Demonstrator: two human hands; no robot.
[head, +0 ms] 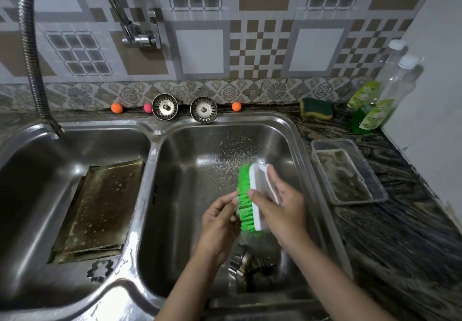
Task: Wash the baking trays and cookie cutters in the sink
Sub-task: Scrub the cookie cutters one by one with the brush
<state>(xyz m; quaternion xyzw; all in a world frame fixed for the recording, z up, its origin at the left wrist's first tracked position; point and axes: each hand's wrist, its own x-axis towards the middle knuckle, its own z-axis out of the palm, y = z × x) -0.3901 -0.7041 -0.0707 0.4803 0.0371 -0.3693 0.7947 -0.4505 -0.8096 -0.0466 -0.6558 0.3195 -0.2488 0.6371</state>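
Over the right basin of the stainless-steel double sink (295,130), the right hand (280,203) clenched the white plastic back of a green-bristled scrubbing brush (252,198), whose long axis ran from about five o'clock up to eleven o'clock, with the bristles facing nine o'clock toward the left hand (220,223). The left hand's fingertips pinched something small against the bristles; it was too hidden to tell what. Below the hands, at six o'clock in the right basin, a cluster of metal cookie cutters (243,262) lay on the basin floor, partly blurred. In the left basin, a stack of tarnished rectangular metal baking trays (100,210) leaned tilted against the dividing wall, long axis running roughly seven to one o'clock, speckled with droplets. A flower-shaped metal cookie cutter (100,270) lay just beside the trays' near corner. Two round metal sink strainers (165,106) stood on the sink's back ledge at twelve o'clock. At three o'clock, on the dark patterned stone counter (412,233), sat a clear plastic container of murky water (347,170), with a yellow-and-green sponge (316,108) and green dish-soap bottles (370,110) farther back. The wall was geometric brown-and-grey tile (262,45).
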